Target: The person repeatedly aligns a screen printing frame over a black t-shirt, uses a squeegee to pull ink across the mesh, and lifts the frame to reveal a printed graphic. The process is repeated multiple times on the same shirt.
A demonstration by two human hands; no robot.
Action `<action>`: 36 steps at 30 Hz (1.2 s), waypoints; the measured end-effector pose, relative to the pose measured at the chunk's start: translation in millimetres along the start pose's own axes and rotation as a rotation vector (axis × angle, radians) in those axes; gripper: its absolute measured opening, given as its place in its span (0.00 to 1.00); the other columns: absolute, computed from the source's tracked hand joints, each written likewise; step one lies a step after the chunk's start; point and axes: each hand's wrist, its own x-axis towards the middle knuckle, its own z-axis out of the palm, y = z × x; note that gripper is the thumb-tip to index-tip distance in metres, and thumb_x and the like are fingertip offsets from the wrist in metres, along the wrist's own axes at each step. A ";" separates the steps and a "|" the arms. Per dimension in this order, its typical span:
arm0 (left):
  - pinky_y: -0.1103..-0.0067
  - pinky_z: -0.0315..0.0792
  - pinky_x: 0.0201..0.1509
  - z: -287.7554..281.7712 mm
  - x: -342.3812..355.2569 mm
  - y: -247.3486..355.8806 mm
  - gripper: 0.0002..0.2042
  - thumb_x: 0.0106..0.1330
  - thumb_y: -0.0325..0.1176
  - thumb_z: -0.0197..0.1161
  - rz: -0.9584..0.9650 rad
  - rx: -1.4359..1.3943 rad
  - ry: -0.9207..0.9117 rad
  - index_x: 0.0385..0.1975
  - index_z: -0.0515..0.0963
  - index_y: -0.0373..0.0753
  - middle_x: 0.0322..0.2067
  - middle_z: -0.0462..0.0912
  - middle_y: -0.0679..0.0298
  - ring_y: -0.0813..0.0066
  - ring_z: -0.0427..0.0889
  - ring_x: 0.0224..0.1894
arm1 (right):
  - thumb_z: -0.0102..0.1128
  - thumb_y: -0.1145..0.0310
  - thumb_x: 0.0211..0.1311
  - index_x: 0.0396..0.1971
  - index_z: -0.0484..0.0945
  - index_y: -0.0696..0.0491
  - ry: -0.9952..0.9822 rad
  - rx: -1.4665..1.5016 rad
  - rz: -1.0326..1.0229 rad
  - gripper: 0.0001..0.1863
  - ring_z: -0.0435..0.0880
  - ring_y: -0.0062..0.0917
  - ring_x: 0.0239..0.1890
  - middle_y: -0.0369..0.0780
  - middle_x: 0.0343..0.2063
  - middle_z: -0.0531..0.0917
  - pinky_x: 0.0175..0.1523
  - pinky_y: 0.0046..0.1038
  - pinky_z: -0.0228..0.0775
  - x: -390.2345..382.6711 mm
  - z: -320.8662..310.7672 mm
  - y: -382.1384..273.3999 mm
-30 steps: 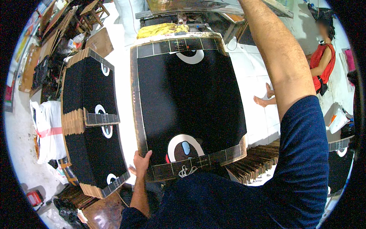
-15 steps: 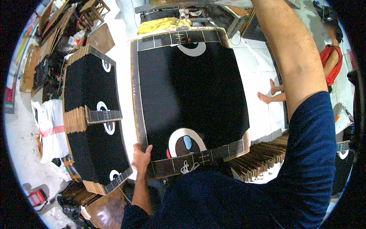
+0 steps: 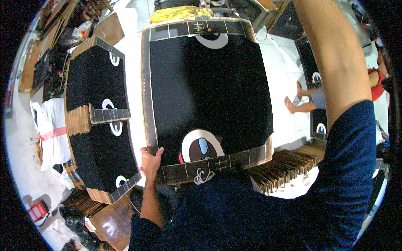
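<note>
In front of me a large black fabric panel [image 3: 209,92], printed with white, brown and blue eye shapes, lies flat on a worn wooden board [image 3: 146,83]. Dark ruled strips run along the board's far and near ends. At the near left corner, my left hand [image 3: 150,162] grips the board's edge, thumb on top and fingers partly hidden at the side. My right forearm [image 3: 343,62] stretches up past the top edge of the view, so the right hand is out of sight. A loop of white cord [image 3: 203,177] hangs by my shirt at the near edge.
Stacked boards with black printed panels [image 3: 104,83] stand left. More boards on edge [image 3: 289,165] fill the near right. A yellow cloth [image 3: 176,15] lies beyond the far end. Another person's legs [image 3: 307,100] extend from the right, beside more black panels [image 3: 307,56].
The whole view has shifted, so the board and stacks sit slightly higher. My left hand stays at the same corner. My right forearm appears farther right, and more panels show beside the other person.
</note>
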 end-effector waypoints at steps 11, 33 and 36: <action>0.58 0.73 0.59 37.0 30.7 -31.5 0.39 0.50 0.50 0.81 0.192 -0.052 0.130 0.52 0.73 0.26 0.49 0.76 0.43 0.43 0.78 0.51 | 0.51 0.44 0.66 0.46 0.87 0.59 0.001 0.017 0.135 0.31 0.86 0.48 0.55 0.55 0.49 0.86 0.60 0.45 0.76 -48.1 -10.3 -4.4; 0.64 0.73 0.61 92.4 51.0 229.6 0.26 0.69 0.43 0.69 -0.099 -1.024 0.104 0.60 0.70 0.35 0.50 0.77 0.54 0.60 0.79 0.49 | 0.73 0.61 0.54 0.59 0.75 0.50 -0.146 0.180 -0.219 0.31 0.74 0.42 0.61 0.43 0.55 0.77 0.63 0.46 0.67 -286.8 267.6 170.2; 0.60 0.66 0.67 97.1 74.4 211.4 0.45 0.55 0.49 0.80 0.632 -0.282 0.394 0.68 0.64 0.32 0.59 0.75 0.48 0.53 0.74 0.63 | 0.77 0.61 0.50 0.64 0.72 0.51 -0.095 0.098 -0.330 0.39 0.73 0.42 0.63 0.44 0.58 0.76 0.67 0.44 0.66 -203.3 331.5 171.5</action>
